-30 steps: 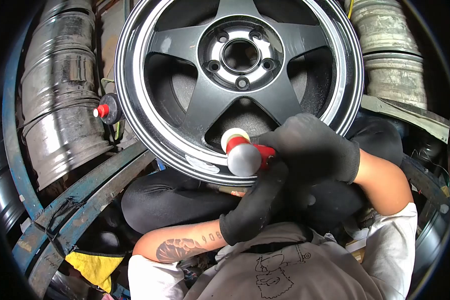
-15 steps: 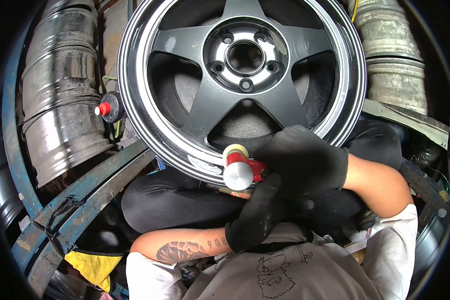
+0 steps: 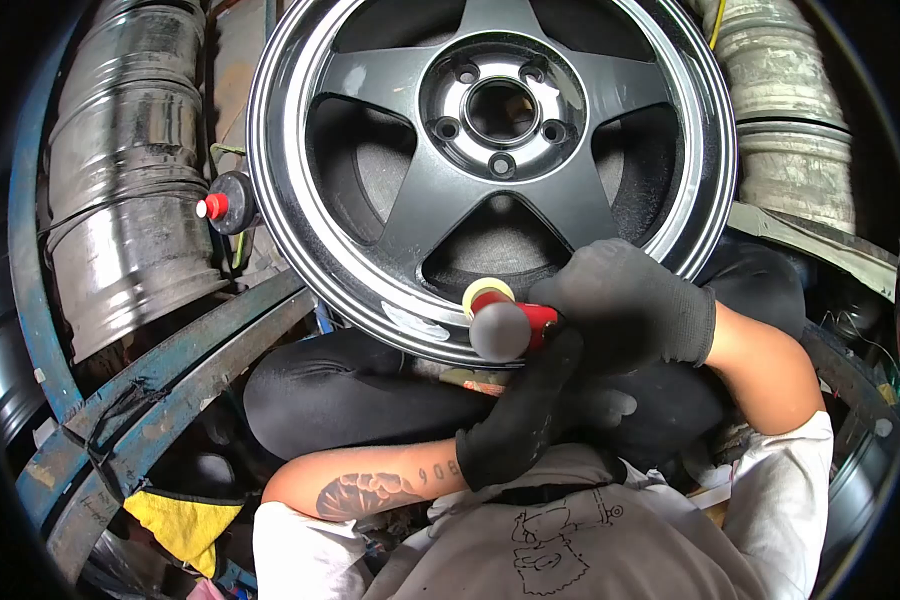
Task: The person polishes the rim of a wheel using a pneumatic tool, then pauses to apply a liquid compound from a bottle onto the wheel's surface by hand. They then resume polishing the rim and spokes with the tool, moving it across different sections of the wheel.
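One head-worn view — looking down and forward, close over the wheel rim (image 3: 300, 240) propped against the lap

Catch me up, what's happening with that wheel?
A person in black gloves holds a small red-and-silver polishing tool with both hands, the right hand on top and the left hand beneath. Its yellow pad sits against the polished lip of a black five-spoke wheel propped over their lap. Old steel rims are stacked alongside.
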A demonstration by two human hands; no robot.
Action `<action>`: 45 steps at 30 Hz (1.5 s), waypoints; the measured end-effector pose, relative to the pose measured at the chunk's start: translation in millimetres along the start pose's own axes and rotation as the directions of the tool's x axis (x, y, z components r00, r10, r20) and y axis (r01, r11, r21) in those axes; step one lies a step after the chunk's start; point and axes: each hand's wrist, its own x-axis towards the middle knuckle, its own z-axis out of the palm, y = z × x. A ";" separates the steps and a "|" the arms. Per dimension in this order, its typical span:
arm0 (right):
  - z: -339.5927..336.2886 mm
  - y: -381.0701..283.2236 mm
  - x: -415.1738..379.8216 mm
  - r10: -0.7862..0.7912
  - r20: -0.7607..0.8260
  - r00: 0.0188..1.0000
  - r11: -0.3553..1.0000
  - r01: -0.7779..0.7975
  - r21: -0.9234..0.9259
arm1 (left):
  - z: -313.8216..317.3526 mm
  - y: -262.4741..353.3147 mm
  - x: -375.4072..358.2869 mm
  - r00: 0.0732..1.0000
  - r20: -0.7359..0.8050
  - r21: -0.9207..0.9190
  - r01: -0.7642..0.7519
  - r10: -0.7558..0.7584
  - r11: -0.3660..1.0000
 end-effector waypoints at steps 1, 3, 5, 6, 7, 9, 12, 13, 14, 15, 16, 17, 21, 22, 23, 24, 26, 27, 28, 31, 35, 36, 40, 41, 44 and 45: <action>2.6 3.0 0.1 -0.003 0.001 1.000 1.000 0.003 0.004 | 0.5 0.2 0.8 1.000 0.002 0.008 -0.022 0.022 1.000; 12.5 10.8 2.4 -0.036 -0.072 0.997 0.999 0.038 0.025 | 1.8 1.2 2.8 0.998 0.012 0.030 -0.060 0.060 0.998; 20.5 17.2 5.9 -0.043 -0.091 0.995 0.996 0.050 0.076 | 8.0 5.9 0.9 0.999 -0.001 0.049 -0.050 0.050 0.998; 23.2 19.6 8.4 -0.037 -0.073 0.997 0.992 0.046 0.117 | 10.6 8.4 -0.3 0.999 -0.008 0.058 -0.045 0.045 0.997; 22.4 18.9 10.0 -0.032 -0.059 0.998 0.987 0.041 0.155 | 11.3 10.1 -1.0 0.999 -0.006 0.085 -0.034 0.035 0.996; 16.5 15.2 11.3 -0.022 -0.038 0.999 0.973 0.030 0.227 | 11.8 13.1 -2.4 1.000 -0.003 0.137 -0.013 0.013 0.990; 8.9 11.5 13.3 -0.018 0.016 1.000 0.964 0.013 0.264 | 12.2 15.3 -8.8 0.999 -0.015 0.154 0.047 -0.045 0.987; 8.2 10.9 14.3 -0.019 0.040 0.999 0.964 0.007 0.266 | 11.3 14.0 -10.2 1.000 -0.010 0.127 0.024 -0.023 0.992; 12.4 11.0 16.1 -0.015 0.011 1.000 0.958 0.012 0.288 | 10.1 12.3 -11.4 1.000 -0.005 0.100 -0.001 0.001 0.995; 20.0 11.9 18.7 -0.012 -0.018 1.000 0.951 0.017 0.309 | 9.6 11.6 -11.9 1.000 -0.001 0.072 -0.027 0.027 0.997; 22.4 11.1 20.9 -0.009 -0.045 0.999 0.944 0.023 0.329 | 12.6 12.6 -12.2 0.999 -0.026 0.084 -0.035 0.038 0.996; 21.5 10.9 22.4 -0.023 -0.034 0.999 0.950 0.033 0.311 | 17.8 14.6 -13.0 0.998 -0.050 0.098 -0.043 0.048 0.994; 19.4 10.5 27.3 -0.063 -0.032 0.997 0.960 0.070 0.273 | 7.6 12.4 -10.7 0.997 -0.076 0.017 -0.005 0.007 1.000; 20.3 10.7 28.2 -0.069 -0.042 0.997 0.959 0.078 0.272 | 7.8 12.5 -10.9 0.997 -0.070 0.032 -0.028 0.030 0.999; 19.4 9.9 28.4 -0.060 -0.023 0.998 0.961 0.064 0.268 | 8.6 12.3 -10.6 0.997 -0.063 0.048 -0.049 0.052 0.998; 17.6 8.7 27.9 -0.051 -0.003 0.999 0.964 0.050 0.263 | 8.8 12.0 -10.5 0.996 -0.056 0.061 -0.071 0.075 0.996; 14.2 5.4 27.9 -0.059 -0.001 0.998 0.965 0.057 0.255 | 5.4 9.0 -13.0 0.994 -0.017 0.027 -0.110 0.111 0.994; 12.6 3.3 28.1 -0.077 -0.020 0.997 0.965 0.079 0.251 | 3.4 7.7 -13.8 0.992 0.001 0.010 -0.129 0.129 0.992; 11.8 2.3 28.1 -0.093 -0.040 0.995 0.964 0.100 0.247 | 1.7 7.0 -13.7 0.990 0.014 -0.013 -0.137 0.137 0.991; 15.4 4.9 29.6 -0.071 -0.015 0.997 0.967 0.073 0.243 | 1.2 7.3 -11.7 0.987 0.039 -0.067 -0.156 0.159 0.985; 12.5 2.5 31.0 -0.074 -0.017 0.997 0.975 0.075 0.207 | 4.2 9.3 -9.8 0.982 0.041 -0.069 -0.182 0.186 0.981; 11.2 1.7 30.2 -0.087 -0.031 0.996 0.975 0.092 0.202 | 4.0 8.6 -9.6 0.981 0.045 -0.060 -0.187 0.190 0.980; 11.3 0.5 31.2 -0.091 -0.038 0.995 0.972 0.097 0.215 | 14.4 9.6 -10.9 0.981 -0.050 0.026 -0.185 0.186 0.982; 12.3 1.2 31.6 -0.073 -0.032 0.997 0.973 0.078 0.217 | 15.4 12.0 -10.8 0.981 -0.039 0.026 -0.190 0.191 0.981; 13.9 1.6 31.8 -0.045 -0.027 0.999 0.976 0.050 0.211 | 12.5 12.9 -10.1 0.982 -0.050 0.036 -0.179 0.181 0.983; 13.5 0.6 31.4 -0.055 -0.030 0.998 0.978 0.060 0.201 | 10.0 12.1 -9.3 0.983 -0.062 0.040 -0.173 0.175 0.984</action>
